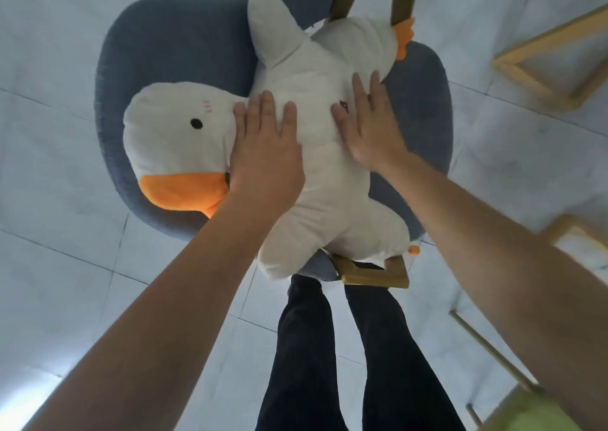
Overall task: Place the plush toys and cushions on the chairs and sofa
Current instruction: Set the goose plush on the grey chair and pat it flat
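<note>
On the curved grey fabric chair (138, 52), 2 flat, released hands (316, 141) press a soft white plush duck (316, 207).

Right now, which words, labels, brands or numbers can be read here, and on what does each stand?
None can be read.
The duck bears a small dark mark beside the right hand: too small and blurred to tell whether it is text.
The chair shows no text.
</note>
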Demonstrator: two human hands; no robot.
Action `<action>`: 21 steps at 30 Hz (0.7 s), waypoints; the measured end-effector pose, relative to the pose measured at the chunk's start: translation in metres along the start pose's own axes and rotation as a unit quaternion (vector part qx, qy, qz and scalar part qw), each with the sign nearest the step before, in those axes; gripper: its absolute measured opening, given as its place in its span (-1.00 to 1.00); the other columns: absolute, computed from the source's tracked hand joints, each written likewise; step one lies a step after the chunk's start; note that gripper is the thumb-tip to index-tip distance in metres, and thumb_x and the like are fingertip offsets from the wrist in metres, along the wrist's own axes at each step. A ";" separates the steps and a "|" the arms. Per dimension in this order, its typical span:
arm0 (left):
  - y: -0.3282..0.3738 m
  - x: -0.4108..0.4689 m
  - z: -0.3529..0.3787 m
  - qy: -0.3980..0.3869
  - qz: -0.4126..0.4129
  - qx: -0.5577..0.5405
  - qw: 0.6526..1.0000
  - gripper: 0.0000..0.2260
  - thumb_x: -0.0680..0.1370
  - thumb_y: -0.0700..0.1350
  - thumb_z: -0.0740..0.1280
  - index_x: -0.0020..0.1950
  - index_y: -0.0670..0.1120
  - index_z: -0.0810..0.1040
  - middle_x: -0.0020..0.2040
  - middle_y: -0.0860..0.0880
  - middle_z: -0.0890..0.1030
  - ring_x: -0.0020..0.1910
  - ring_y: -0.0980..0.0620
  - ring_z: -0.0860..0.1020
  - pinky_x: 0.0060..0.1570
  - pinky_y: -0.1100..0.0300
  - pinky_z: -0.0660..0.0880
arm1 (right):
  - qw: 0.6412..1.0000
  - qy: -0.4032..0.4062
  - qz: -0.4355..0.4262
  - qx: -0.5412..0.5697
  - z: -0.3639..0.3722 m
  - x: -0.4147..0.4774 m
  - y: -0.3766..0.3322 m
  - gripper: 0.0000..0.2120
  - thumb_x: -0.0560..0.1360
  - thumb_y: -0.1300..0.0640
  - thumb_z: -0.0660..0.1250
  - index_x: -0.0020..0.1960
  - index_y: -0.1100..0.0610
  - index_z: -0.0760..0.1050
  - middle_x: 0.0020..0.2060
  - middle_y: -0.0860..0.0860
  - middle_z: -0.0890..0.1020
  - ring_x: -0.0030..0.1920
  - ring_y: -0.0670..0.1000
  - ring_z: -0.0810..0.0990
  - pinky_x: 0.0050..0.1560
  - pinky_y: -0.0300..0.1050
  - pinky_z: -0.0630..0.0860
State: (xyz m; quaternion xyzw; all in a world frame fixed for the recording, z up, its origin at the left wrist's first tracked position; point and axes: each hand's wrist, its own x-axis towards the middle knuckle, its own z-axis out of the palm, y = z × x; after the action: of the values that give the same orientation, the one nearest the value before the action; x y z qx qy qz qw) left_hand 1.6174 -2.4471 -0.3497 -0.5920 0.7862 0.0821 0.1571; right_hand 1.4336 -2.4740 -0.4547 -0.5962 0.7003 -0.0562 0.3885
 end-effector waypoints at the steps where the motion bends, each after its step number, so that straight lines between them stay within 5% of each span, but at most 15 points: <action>1: 0.003 -0.004 -0.016 0.025 0.022 0.004 0.999 -0.48 0.69 -0.01 0.09 0.63 -0.16 0.17 0.63 -0.28 0.15 0.63 -0.24 0.08 0.58 -0.17 -0.07 | 0.999 0.019 -0.022 0.017 0.013 -0.025 -0.007 -0.27 0.62 -0.35 -0.06 0.66 0.00 -0.10 0.64 0.15 -0.14 0.63 0.21 -0.13 0.60 0.23 -0.02; 4: -0.010 -0.022 -0.039 0.105 0.060 0.067 0.990 -0.53 0.68 0.04 0.10 0.57 -0.08 0.31 0.57 -0.26 0.32 0.59 -0.27 0.20 0.53 -0.33 -0.06 | 0.999 0.031 -0.030 -0.003 0.051 -0.082 -0.022 -0.18 0.54 -0.47 -0.14 0.65 -0.06 -0.19 0.63 0.15 -0.22 0.63 0.23 -0.20 0.59 0.27 -0.08; 9: -0.053 -0.038 -0.009 -0.021 0.027 0.184 0.982 -0.44 0.70 0.09 -0.03 0.63 -0.18 0.16 0.61 -0.27 0.22 0.61 -0.29 0.08 0.53 -0.35 -0.06 | 0.996 -0.085 0.008 0.025 0.069 -0.092 -0.019 -0.10 0.44 -0.56 -0.10 0.59 -0.19 -0.39 0.60 0.04 -0.38 0.61 0.19 -0.32 0.56 0.38 -0.11; 13: -0.023 -0.036 -0.012 0.065 0.014 0.091 0.994 -0.45 0.69 0.07 0.03 0.61 -0.20 0.19 0.61 -0.31 0.16 0.62 -0.27 0.08 0.56 -0.30 -0.12 | 0.995 -0.089 -0.022 0.025 0.045 -0.095 -0.007 -0.07 0.48 -0.53 0.00 0.59 -0.14 -0.42 0.60 0.05 -0.39 0.62 0.16 -0.31 0.57 0.22 -0.16; 16: 0.009 -0.062 0.011 0.084 0.083 0.012 0.993 -0.43 0.68 0.13 0.05 0.62 -0.13 0.21 0.63 -0.31 0.10 0.63 -0.29 0.05 0.56 -0.29 -0.12 | 0.993 -0.115 0.017 0.003 0.053 -0.128 0.036 -0.03 0.45 -0.58 -0.09 0.56 -0.09 -0.49 0.59 0.06 -0.40 0.62 0.14 -0.30 0.58 0.19 -0.16; 21: 0.030 -0.140 0.089 0.003 0.109 -0.039 0.993 -0.43 0.67 0.08 0.16 0.59 -0.22 0.27 0.62 -0.31 0.14 0.61 -0.33 0.11 0.42 -0.27 0.29 | 0.962 -0.239 0.101 -0.086 0.066 -0.155 0.082 -0.15 0.57 -0.42 -0.02 0.59 -0.09 -0.42 0.61 0.11 -0.32 0.63 0.16 -0.26 0.58 0.16 -0.18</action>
State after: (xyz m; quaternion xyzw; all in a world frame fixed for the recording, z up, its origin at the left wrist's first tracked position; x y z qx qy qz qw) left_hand 1.6366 -2.2835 -0.3870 -0.5087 0.8426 0.1281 0.1218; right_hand 1.4073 -2.2894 -0.4706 -0.5498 0.6454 0.1879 0.4958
